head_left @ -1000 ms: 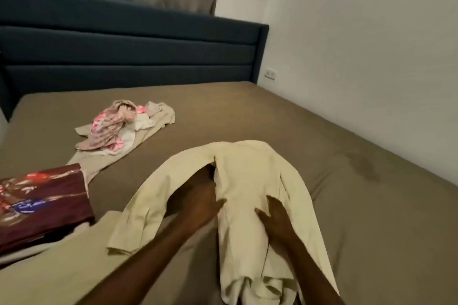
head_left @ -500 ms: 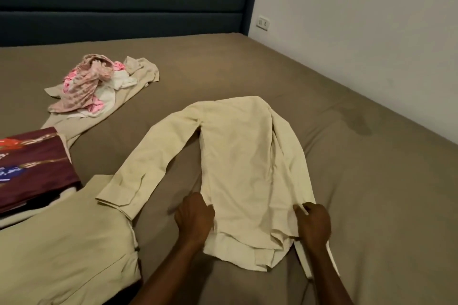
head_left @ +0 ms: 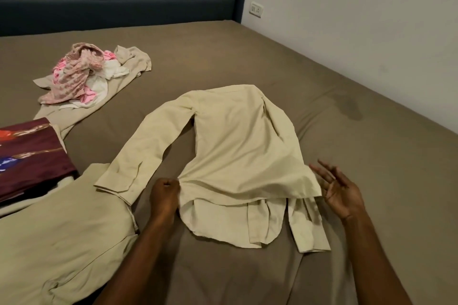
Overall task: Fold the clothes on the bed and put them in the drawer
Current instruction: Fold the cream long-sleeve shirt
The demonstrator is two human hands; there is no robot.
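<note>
Brown sheets cover the bed (head_left: 322,82), where a cream shirt (head_left: 243,156) lies spread between both hands. Its left hem edge is pinched in the left hand (head_left: 164,190); just right of its hem, the right hand (head_left: 340,190) hovers, fingers spread.

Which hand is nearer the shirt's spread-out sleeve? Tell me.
Left. The left hand grips the cream shirt at its left edge, just beside the cuff of the spread-out sleeve. The right hand is open at the shirt's opposite edge.
</note>
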